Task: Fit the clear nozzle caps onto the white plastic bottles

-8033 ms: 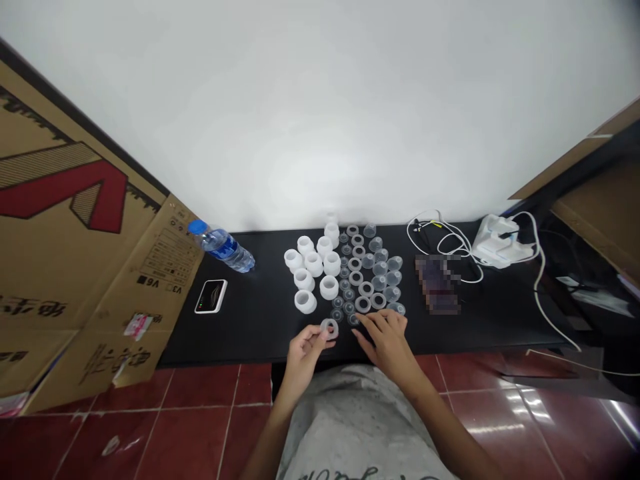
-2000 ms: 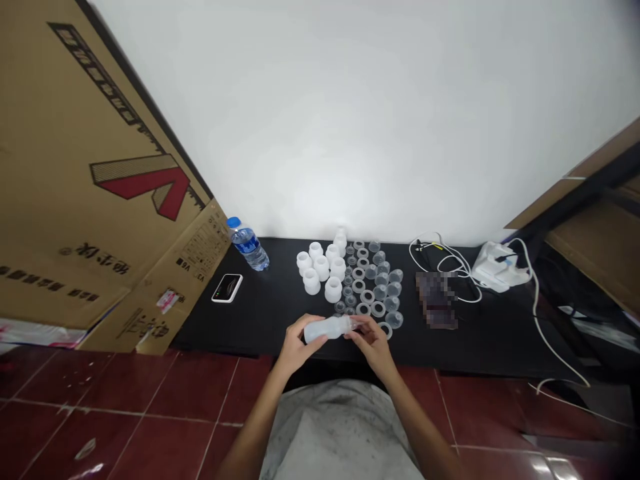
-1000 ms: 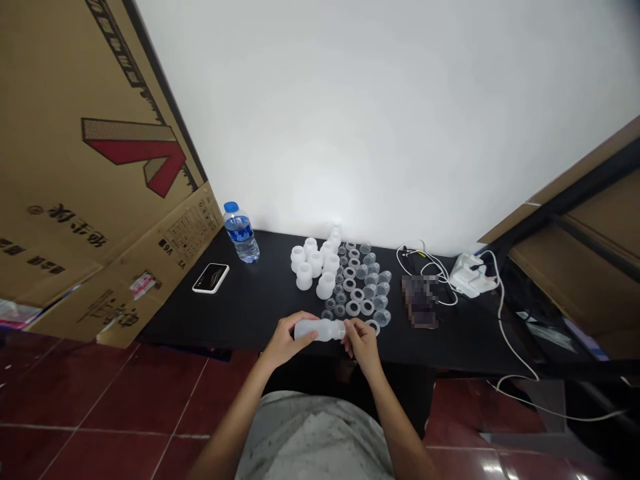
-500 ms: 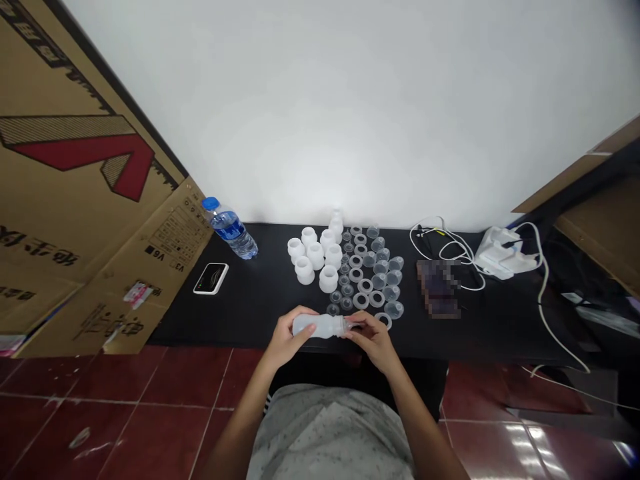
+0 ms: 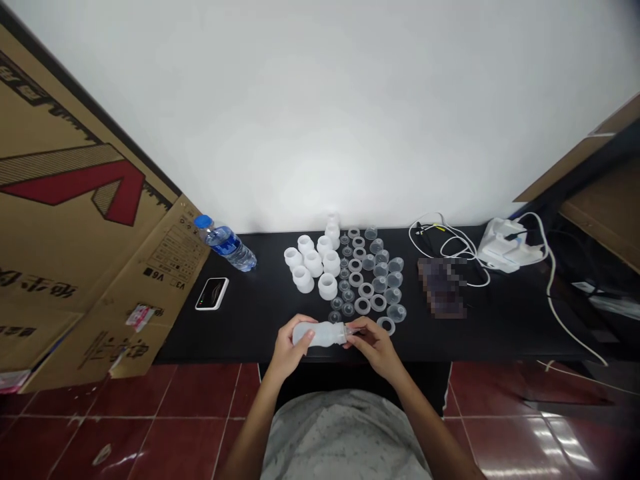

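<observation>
A translucent white baby bottle (image 5: 324, 333) lies sideways above the front edge of the black table, its neck to the right. My left hand (image 5: 291, 343) is wrapped round the bottle's base end, thumb along its near side. At the neck, my right hand (image 5: 373, 340) pinches a small clear nipple (image 5: 351, 329), partly hidden by the fingers. Just beyond are several white open-necked bottles (image 5: 313, 263), small clear nipples (image 5: 345, 273), pale rings (image 5: 363, 305) and clear dome caps (image 5: 393, 295), standing in loose columns.
On the left are a water bottle (image 5: 227, 245), a white-edged device (image 5: 212, 293) and a large cardboard box (image 5: 100, 267). To the right lie a blurred dark object (image 5: 443, 287), white cables (image 5: 453, 243) and a white power adapter (image 5: 507, 247). A white wall rises behind the table (image 5: 250, 327).
The view has shifted slightly, so the table sits a little lower. Both hands keep the bottle and nipple in nearly the same place, with only small finger movement at the neck.
</observation>
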The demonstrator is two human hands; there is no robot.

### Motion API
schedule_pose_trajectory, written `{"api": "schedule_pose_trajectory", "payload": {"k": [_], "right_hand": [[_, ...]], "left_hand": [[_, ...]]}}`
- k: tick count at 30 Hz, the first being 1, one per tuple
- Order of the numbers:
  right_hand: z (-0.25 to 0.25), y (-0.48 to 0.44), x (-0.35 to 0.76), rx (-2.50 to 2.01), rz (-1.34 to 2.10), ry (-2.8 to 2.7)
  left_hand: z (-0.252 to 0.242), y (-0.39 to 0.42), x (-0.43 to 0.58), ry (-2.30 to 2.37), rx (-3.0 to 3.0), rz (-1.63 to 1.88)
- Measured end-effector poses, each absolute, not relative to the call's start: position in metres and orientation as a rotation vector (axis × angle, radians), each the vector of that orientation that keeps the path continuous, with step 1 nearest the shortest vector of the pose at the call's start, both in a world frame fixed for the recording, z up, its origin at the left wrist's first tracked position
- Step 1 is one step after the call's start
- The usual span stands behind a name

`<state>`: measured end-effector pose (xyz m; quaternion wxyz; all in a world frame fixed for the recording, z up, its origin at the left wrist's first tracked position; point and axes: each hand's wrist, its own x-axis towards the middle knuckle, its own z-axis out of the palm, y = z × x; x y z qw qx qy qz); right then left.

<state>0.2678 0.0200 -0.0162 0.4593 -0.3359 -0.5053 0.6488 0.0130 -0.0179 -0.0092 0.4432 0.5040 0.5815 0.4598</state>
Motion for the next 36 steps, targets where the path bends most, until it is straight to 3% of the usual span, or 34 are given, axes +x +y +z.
{"api": "schedule_pose_trajectory", "payload": {"k": [12, 27, 36], "right_hand": [[-0.015, 0.021, 0.269, -0.849, 1.559, -1.31], [-0.019, 0.009, 0.272, -0.964, 1.178, -1.627], [-0.005, 0.013, 0.267, -0.907, 1.342, -1.49]], "left_hand": [[-0.002, -0.017, 0.012, 1.423, 1.273, 1.104], [0.011, -0.015, 0.023, 1.582, 1.34, 1.229], [0.01, -0.014, 0.021, 1.57, 1.347, 1.252]]}}
